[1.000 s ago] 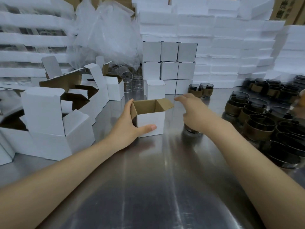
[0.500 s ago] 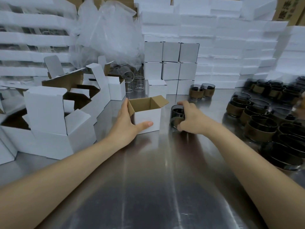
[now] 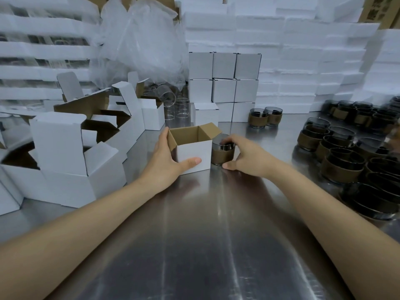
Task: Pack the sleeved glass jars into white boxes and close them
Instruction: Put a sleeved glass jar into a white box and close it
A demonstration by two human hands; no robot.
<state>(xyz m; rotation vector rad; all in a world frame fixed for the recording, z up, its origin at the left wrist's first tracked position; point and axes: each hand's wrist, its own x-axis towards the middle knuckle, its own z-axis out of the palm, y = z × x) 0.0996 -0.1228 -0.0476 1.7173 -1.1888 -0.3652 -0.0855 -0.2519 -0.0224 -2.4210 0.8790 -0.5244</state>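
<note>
A small white box (image 3: pixel 194 154) with its top flaps open stands on the steel table, brown inside showing. My left hand (image 3: pixel 166 161) grips it from the left, thumb across the front face. Right beside the box stands a dark glass jar with a brown sleeve (image 3: pixel 223 155). My right hand (image 3: pixel 244 155) holds this jar, fingers curled over its rim and thumb low at its base. The jar touches or nearly touches the box's right wall.
Several sleeved jars (image 3: pixel 342 165) crowd the right side; two more jars (image 3: pixel 265 116) stand behind. Closed white boxes (image 3: pixel 224 83) are stacked at the back centre. Open empty boxes (image 3: pixel 71 152) pile up on the left, with clear glass jars (image 3: pixel 175 105) and plastic wrap behind.
My right hand reached over a sleeved jar, gripped it and drew it left against the open box. My left hand kept hold of the box.
</note>
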